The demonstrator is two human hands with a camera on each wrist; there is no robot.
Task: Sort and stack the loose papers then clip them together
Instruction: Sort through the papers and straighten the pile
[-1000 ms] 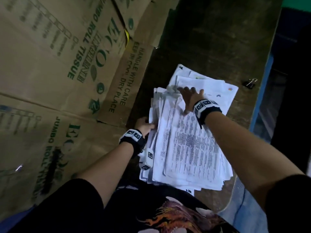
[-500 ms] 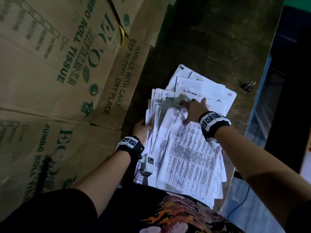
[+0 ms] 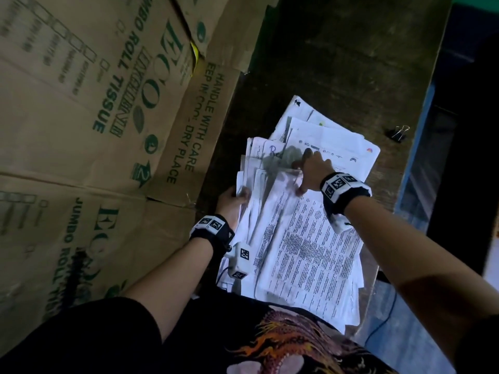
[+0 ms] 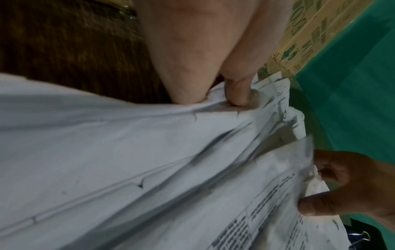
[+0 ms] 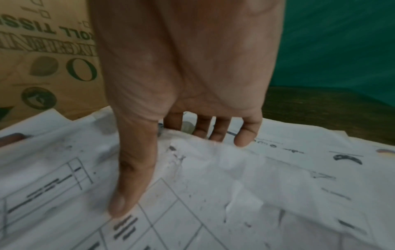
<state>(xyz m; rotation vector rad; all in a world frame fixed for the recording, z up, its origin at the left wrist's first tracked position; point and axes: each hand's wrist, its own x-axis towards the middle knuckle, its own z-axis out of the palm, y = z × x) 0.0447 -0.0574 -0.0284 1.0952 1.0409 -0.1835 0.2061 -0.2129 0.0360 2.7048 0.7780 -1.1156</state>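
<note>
- Papers (image 3: pixel 302 238) are being gathered on a dark wooden table (image 3: pixel 337 63), head view: an uneven, fanned pile w/ a printed sheet on top and more sheets sticking out at the far end. Stacking step is judged to be in hand, clipping not yet begun.
- Head view, cont.: pile's left edge is being gripped by the left hand (image 3: pixel 232 198), thumb on top, other fingers hidden under the sheets. Right hand (image 3: pixel 310 168) is being laid over the far end of the top sheets, fingers roughly straight, reaching onto the sheets beyond. Binder clip (image 3: pixel 398 132) is lying untouched near the table's right edge, well apart from the pile. Flattened cardboard boxes (image 3: pixel 94 117) are lying to the left.
- Left wrist view: left thumb is being pressed down onto the bunched sheet edges, i.e. a pinch on the pile edge; the fingers underneath can't be seen. Right hand's fingertips (image 4: pixel 316 208) are touching the top sheet's far edge.
- Right wrist view: right thumb (image 5: pixel 128 186) is being held out straight, flat on a gridded sheet; the four fingers are extended and slightly spread, tips down on the paper, nothing being grasped.
- Next move, as judged: far sheets need drawing back and edges squaring before the clip is being fetched.
</note>
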